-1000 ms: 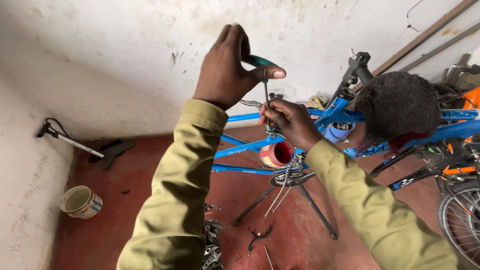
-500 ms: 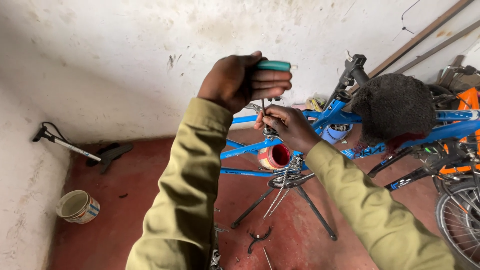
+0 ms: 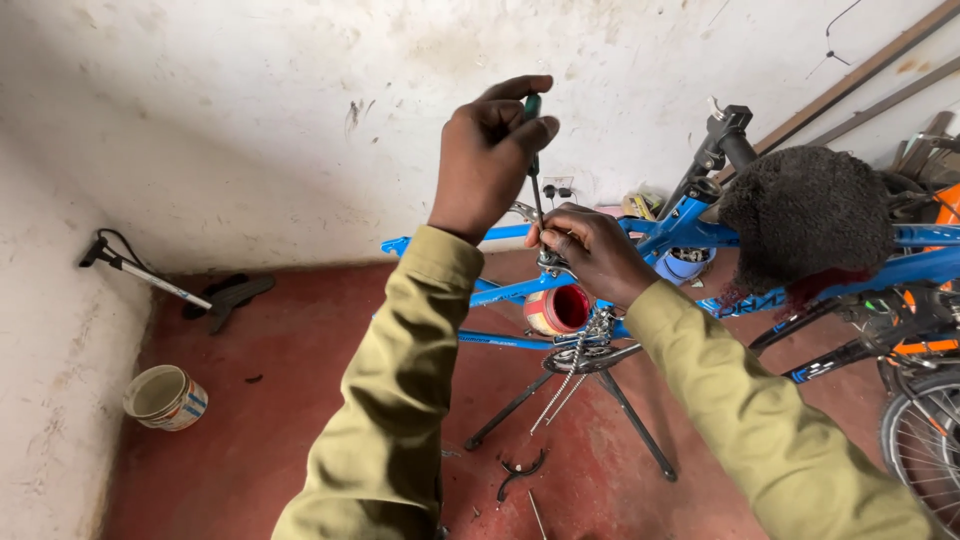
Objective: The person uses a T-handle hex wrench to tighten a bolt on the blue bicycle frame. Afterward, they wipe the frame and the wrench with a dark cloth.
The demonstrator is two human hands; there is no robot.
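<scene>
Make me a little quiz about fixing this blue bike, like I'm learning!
1. True or false: the left hand holds the green-handled screwdriver upright.
2. What lies by the left wall? A) pump B) ladder C) broom
3. Fill in: the right hand pinches a part on the blue ____.

Key:
1. True.
2. A, the pump, near the tub.
3. Bike.
</scene>
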